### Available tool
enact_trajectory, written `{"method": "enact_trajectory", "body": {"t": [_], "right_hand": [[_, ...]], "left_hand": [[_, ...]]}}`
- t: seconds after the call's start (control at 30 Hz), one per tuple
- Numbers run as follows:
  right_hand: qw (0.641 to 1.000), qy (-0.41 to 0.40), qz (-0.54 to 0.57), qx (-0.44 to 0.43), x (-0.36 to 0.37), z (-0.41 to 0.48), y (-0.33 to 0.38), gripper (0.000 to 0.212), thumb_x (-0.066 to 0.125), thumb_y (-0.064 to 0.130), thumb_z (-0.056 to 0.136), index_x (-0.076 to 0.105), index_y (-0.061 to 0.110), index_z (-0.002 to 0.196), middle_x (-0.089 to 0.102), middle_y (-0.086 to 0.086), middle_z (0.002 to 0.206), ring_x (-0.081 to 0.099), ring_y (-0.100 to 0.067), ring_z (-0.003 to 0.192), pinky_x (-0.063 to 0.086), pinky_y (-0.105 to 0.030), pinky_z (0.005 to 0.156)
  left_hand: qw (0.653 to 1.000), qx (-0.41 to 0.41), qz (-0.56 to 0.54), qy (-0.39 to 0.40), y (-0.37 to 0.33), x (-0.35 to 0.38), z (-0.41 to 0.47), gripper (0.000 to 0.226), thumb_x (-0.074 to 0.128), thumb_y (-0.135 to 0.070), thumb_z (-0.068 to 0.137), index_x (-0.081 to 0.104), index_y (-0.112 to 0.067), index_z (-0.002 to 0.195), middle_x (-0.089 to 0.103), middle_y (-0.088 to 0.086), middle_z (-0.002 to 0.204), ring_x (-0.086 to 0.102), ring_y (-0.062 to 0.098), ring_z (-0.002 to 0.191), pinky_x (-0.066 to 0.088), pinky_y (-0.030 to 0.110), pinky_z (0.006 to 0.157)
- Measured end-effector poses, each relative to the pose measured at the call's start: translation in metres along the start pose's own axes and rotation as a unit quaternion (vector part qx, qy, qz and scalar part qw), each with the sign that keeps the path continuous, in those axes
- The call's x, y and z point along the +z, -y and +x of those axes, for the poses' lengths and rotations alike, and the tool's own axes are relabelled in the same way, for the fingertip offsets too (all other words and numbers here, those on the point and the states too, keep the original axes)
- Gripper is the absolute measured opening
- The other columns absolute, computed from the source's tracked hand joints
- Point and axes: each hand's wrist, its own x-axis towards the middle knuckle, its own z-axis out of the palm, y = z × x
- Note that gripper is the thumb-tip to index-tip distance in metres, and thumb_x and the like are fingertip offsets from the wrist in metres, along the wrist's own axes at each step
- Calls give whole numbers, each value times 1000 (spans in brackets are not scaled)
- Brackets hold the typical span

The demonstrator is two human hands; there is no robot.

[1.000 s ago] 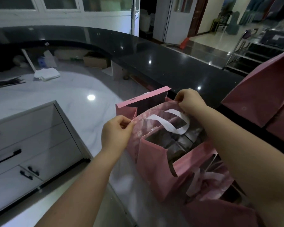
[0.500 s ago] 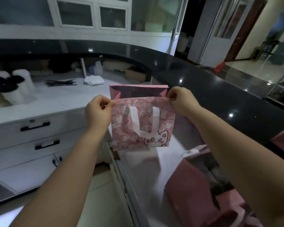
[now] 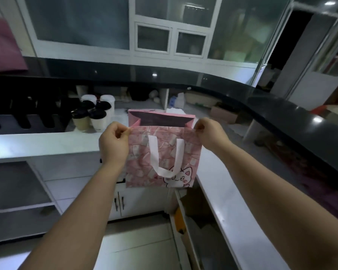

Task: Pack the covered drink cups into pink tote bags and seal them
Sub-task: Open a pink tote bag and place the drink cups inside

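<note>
We hold a pink tote bag in the air in front of us, above the gap between the counters, with its mouth pulled open. Our left hand has its grip pinched on the near panel's left top corner, and our right hand has its grip pinched on the right top corner. To do this step well, we judge it best to keep both corners level and taut, spread the far panel away so the mouth stays square, and set the flat base down before any cup goes in.

The bag looks like stiff printed paper, creased at the side gussets, with a cartoon cat near its lower right and a soft white ribbon handle hanging in a loop. The covered drink cups stand clustered on the pale counter at far left: smooth cylinders with dark domed lids.
</note>
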Motion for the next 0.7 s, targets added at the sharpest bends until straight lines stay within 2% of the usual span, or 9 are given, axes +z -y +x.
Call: {"method": "enact_trajectory", "body": {"t": [0.13, 0.23, 0.3, 0.4, 0.47, 0.57, 0.7], "right_hand": [[997, 0, -65, -40, 58, 28, 56, 18, 52, 7, 85, 56, 25, 84, 63, 1, 86, 56, -22, 73, 48, -32, 57], [998, -5, -48, -52, 95, 41, 87, 18, 51, 7, 86, 53, 25, 85, 58, 4, 83, 53, -20, 70, 39, -30, 52], [999, -12, -16, -44, 115, 48, 102, 19, 50, 7, 89, 52, 25, 87, 56, 6, 85, 52, -16, 70, 39, -30, 53], [998, -30, 52, -13, 136, 60, 113, 15, 51, 17, 94, 51, 27, 84, 54, 10, 85, 51, -11, 71, 38, -30, 55], [994, -51, 100, -1, 147, 66, 114, 15, 53, 18, 93, 51, 28, 82, 53, 13, 84, 52, -8, 73, 40, -27, 59], [984, -81, 155, 1, 159, 78, 108, 20, 53, 8, 91, 54, 26, 85, 55, 13, 86, 51, -2, 76, 36, -16, 62], [966, -107, 236, 25, 171, 109, 93, 20, 58, 10, 92, 58, 29, 86, 61, 11, 89, 56, -7, 77, 42, -19, 66]], "left_hand": [[1000, -7, 14, -20, 42, -38, 50, 28, 72, -19, 88, 55, -30, 67, 58, -13, 65, 51, -1, 59, 42, 17, 58], [1000, -7, 5, -24, 71, -56, 74, 32, 71, -14, 87, 55, -32, 67, 58, -14, 64, 51, -4, 60, 40, 10, 57], [999, -14, -6, -29, 87, -63, 85, 33, 71, -13, 88, 54, -32, 67, 59, -18, 64, 52, -6, 61, 40, 8, 59], [999, -19, -15, -41, 104, -68, 100, 34, 71, -15, 89, 53, -35, 69, 60, -27, 69, 53, -6, 65, 42, 7, 62], [999, -19, -18, -46, 112, -67, 111, 33, 70, -15, 89, 53, -36, 70, 60, -26, 71, 53, -5, 66, 43, 9, 64], [999, -8, -20, -47, 121, -62, 127, 33, 70, -16, 89, 55, -37, 70, 61, -23, 71, 54, -2, 69, 44, 10, 66], [999, -6, -18, -33, 128, -44, 153, 32, 71, -20, 89, 60, -43, 70, 64, -22, 74, 58, 0, 72, 47, 13, 65]]}}
